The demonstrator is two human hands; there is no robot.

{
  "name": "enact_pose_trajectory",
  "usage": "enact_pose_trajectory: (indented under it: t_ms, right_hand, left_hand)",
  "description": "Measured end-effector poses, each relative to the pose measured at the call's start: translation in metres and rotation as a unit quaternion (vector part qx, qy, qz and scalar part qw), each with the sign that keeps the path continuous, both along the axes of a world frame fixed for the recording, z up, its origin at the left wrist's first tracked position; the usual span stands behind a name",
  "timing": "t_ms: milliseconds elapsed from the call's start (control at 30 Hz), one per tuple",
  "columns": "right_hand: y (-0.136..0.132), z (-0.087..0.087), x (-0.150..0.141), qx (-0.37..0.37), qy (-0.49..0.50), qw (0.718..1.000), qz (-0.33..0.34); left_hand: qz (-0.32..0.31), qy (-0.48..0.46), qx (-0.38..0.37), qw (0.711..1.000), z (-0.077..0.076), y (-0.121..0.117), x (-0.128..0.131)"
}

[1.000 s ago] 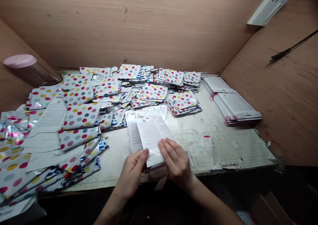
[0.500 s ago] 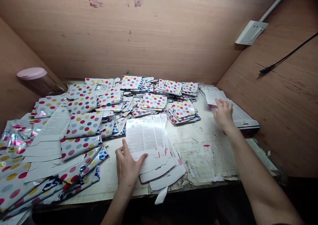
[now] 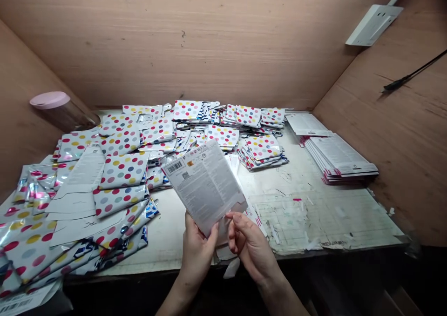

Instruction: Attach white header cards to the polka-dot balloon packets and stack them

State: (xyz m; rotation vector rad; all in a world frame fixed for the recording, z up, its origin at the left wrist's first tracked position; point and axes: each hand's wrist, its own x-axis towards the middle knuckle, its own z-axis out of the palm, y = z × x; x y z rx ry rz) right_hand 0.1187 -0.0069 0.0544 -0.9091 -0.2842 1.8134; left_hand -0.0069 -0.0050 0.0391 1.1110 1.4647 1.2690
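Polka-dotted pouches (image 3: 124,171), glossy and overlapping, cover the left end of the bench (image 3: 289,227), spilling to its front edge. White printed sheets (image 3: 78,181) lie among them. Smaller piles of folded dotted pouches (image 3: 188,110) run along the back edge; one separate pile (image 3: 263,148) sits nearer the middle. Toward the back right corner, two stacks of printed cards (image 3: 344,155) (image 3: 307,124) lie just beside each other, their edges marked pink.

Above the front middle of the bench, the left hand (image 3: 199,248) clamps the lower end of a printed card sleeve (image 3: 207,185), tilted, with its barcode at the upper left. The right hand (image 3: 249,241) has its fingers drawn together at the sleeve's lower right edge; whether they pinch it cannot be told. The sleeve hides part of the pouches and the loose papers (image 3: 254,216) behind it.

Scratches, paper scraps and a red fleck mark the worn, pale bench top. Wooden panels (image 3: 209,41) enclose it at the back and both sides. A pink-lidded container (image 3: 66,113) leans near the back left corner; a white socket (image 3: 375,25) and a black cable (image 3: 401,82) are at the right.
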Motion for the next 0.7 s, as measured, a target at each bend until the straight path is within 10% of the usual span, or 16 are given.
enact_pose_trajectory:
  t_ms: [300, 700]
  right_hand:
    - [-0.011, -0.002, -0.001, 0.043, -0.129, 0.991, -0.01]
    - [-0.006, 0.005, 0.001, 0.028, 0.049, 0.996, -0.067]
  left_hand:
    - [0.027, 0.019, -0.023, 0.999, -0.001, -0.012, 0.004]
    - [0.072, 0.117, -0.023, 0.99, -0.013, -0.018, 0.004]
